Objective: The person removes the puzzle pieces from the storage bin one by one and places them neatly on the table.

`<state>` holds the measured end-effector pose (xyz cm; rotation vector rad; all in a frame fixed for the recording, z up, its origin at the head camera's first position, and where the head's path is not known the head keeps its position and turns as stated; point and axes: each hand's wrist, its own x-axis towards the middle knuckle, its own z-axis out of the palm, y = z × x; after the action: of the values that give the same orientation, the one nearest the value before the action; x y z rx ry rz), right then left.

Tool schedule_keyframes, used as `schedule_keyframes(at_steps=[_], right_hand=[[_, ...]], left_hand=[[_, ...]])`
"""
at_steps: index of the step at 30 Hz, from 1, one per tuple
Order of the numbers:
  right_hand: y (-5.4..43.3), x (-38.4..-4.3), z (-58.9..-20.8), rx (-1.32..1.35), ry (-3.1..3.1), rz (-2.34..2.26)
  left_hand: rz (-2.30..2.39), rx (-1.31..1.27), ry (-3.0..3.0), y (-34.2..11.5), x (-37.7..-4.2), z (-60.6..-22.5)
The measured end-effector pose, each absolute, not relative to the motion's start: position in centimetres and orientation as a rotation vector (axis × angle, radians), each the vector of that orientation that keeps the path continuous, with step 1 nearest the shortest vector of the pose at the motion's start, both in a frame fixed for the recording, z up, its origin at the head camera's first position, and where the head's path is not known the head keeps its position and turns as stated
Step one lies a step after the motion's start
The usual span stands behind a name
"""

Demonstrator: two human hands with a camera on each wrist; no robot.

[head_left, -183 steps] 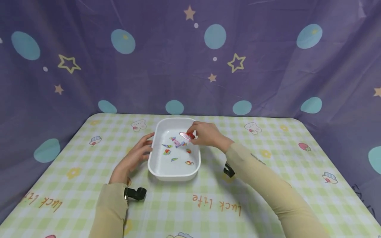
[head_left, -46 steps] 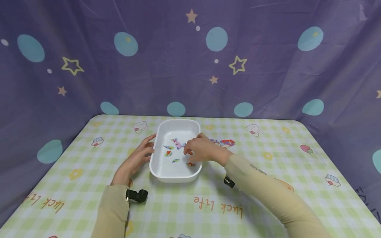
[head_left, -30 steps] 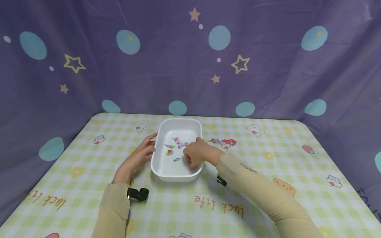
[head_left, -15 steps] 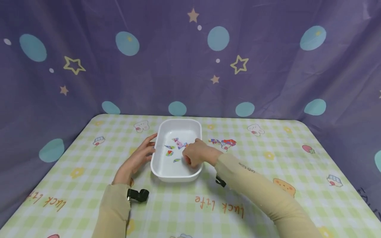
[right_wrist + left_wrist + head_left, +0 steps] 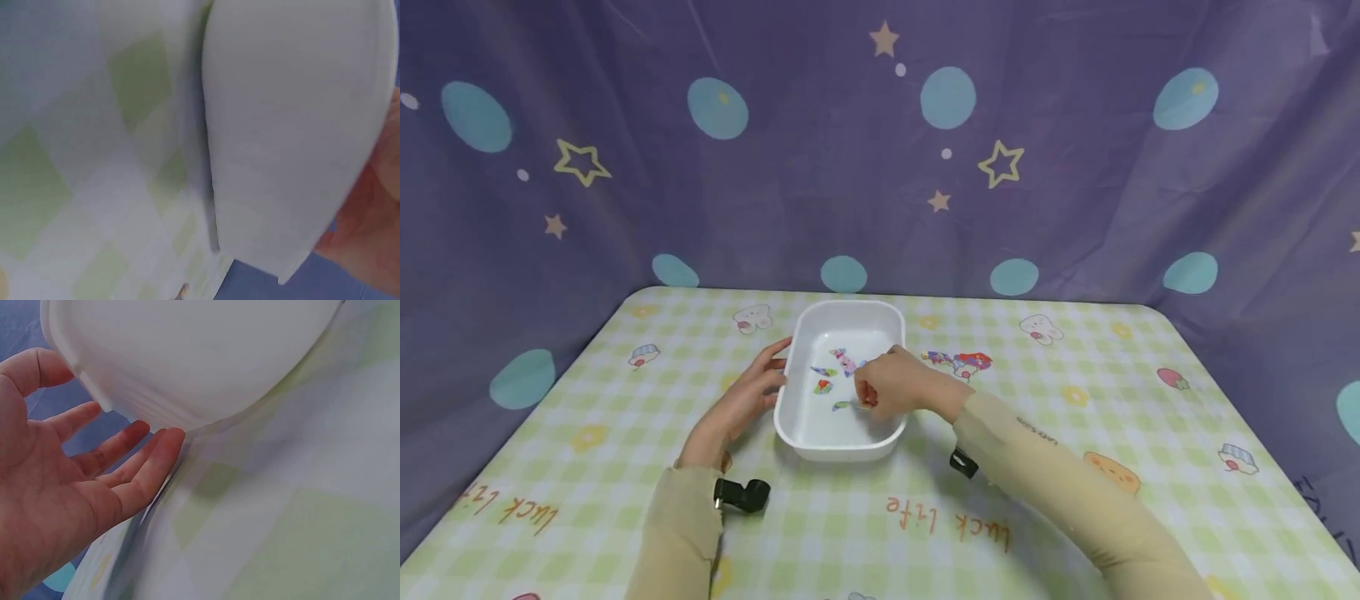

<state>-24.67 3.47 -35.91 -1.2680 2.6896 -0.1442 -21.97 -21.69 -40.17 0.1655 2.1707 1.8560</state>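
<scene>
A white tray (image 5: 842, 454) stands on the table with several small colourful stickers inside, among them a pink one (image 5: 846, 362), a red-and-green one (image 5: 823, 387) and a leaf-shaped one (image 5: 840, 406). My left hand (image 5: 741, 408) rests its loosely extended fingers against the tray's left side; in the left wrist view those fingers (image 5: 165, 456) touch the wall near the rim. Reaching over the right rim, my right hand (image 5: 898, 383) has curled fingers low inside the tray. A small reddish sticker (image 5: 870, 402) shows at its fingertips, mostly hidden. The right wrist view shows mainly the tray's outer wall (image 5: 294, 125).
To the right of the tray, purple-blue stickers (image 5: 936, 357) and a red one (image 5: 976, 360) lie on the checked tablecloth (image 5: 820, 533). A purple curtain (image 5: 880, 233) with stars hangs behind the table.
The purple-blue and red stickers moved from the tray to the table on the right. My right hand then came back into the tray, curled its fingers, and has just shifted slightly left.
</scene>
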Motion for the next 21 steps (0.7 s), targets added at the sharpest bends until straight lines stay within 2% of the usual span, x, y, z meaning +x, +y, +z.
schedule_keyframes(at_steps=[13,21], right_hand=[[6.1,-25.6,-34.9,-1.423,2.739,-0.541],[8.5,-25.5,-34.4,-1.39,2.807,-0.748]], left_hand=[[1.843,0.192,2.168,-21.7,-22.2,-39.9],[1.811,0.197,2.175,-21.7,-22.1,-39.5]])
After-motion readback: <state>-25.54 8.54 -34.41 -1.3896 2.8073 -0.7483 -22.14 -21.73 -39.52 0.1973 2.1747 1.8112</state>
